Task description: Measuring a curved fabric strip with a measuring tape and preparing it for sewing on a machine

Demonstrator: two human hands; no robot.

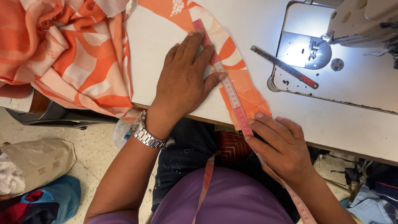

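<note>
Pink tape measure point(226, 83) pinned on orange fabric strip point(244, 89) by left hand point(182, 83), right hand point(280, 145).

A fabric strip point(238, 79) is lying on the table point(157, 54), with a tape measure point(226, 85) running along it. The left hand point(182, 83) is pressing flat on the tape's far part; the right hand point(280, 145) is pinching it at the table's near edge. A fabric pile point(70, 54) is lying to the left, a ruler point(284, 67) and sewing machine point(360, 23) to the right. Bags point(37, 178) are sitting on the floor, lower left.
</note>
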